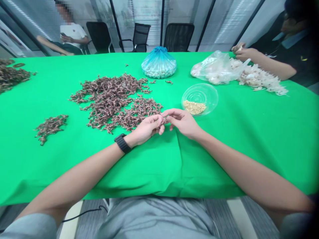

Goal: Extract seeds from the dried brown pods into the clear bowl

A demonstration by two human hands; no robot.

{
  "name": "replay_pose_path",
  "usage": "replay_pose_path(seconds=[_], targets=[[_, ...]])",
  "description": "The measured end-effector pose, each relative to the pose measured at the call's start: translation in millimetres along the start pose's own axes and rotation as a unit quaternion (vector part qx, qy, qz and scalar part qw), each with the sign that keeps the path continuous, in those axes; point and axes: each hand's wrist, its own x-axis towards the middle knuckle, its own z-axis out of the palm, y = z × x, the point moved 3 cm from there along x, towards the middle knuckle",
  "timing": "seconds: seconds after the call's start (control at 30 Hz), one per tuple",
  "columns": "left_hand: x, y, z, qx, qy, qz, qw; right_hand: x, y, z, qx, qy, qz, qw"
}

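Observation:
My left hand (pixel 151 127), with a black watch on its wrist, is closed, thumb against fingers, on a small brown dried plant piece (pixel 162 121). My right hand (pixel 183 122) meets it from the right, thumb and forefinger pinched at the same piece, which the fingers mostly hide. Just beyond the left hand spreads a large pile of dried brown, twisted plant pieces (pixel 107 96). A clear plastic bowl (pixel 211 94) stands just behind my right hand. Small golden grains (pixel 194 107) lie in its near left part.
A smaller brown pile (pixel 51 127) lies at left, another brown heap (pixel 12 76) at the far left edge. A tied blue bag (pixel 159 63) of pale pieces stands at the back. Right of it are a clear bag (pixel 214 68), whitish shreds (pixel 260 78) and a co-worker's hands (pixel 245 53).

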Motion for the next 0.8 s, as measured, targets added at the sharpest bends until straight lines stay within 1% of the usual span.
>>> replay_pose_path(seconds=[0.07, 0.17, 0.23, 0.37, 0.57, 0.7, 0.73, 0.8], targets=[[0.2, 1.0, -0.8, 0.017, 0.024, 0.012, 1.0, 0.9, 0.9, -0.8, -0.001, 0.008, -0.006, 1.0], [-0.2, 7.9, -2.3, 0.097, 0.085, 0.085, 0.988, 2.3, 2.9, -4.9, -0.031, 0.031, -0.023, 0.999], [-1.2, 12.7, -2.1, 0.155, 0.107, 0.13, 0.973, 2.9, 3.7, -7.8, -0.05, 0.047, -0.032, 0.997], [-3.3, 16.2, -1.8, 0.229, 0.099, 0.167, 0.954, 3.8, 4.6, -9.4, -0.049, 0.052, -0.026, 0.997], [-4.9, 16.8, -2.3, 0.297, 0.09, 0.164, 0.936, 5.3, 8.3, -9.1, -0.037, 0.047, -0.017, 0.998], [-5.5, 19.6, 0.4, 0.334, 0.091, 0.173, 0.922, 5.7, 11.2, -9.7, -0.024, 0.048, 0.002, 0.999], [-6.0, 20.6, 1.0, 0.347, 0.094, 0.18, 0.916, 5.5, 11.5, -9.4, -0.02, 0.048, 0.008, 0.999], [-7.4, 22.8, 1.9, 0.386, 0.105, 0.201, 0.894, 4.9, 11.5, -7.7, -0.008, 0.046, 0.021, 0.999]])
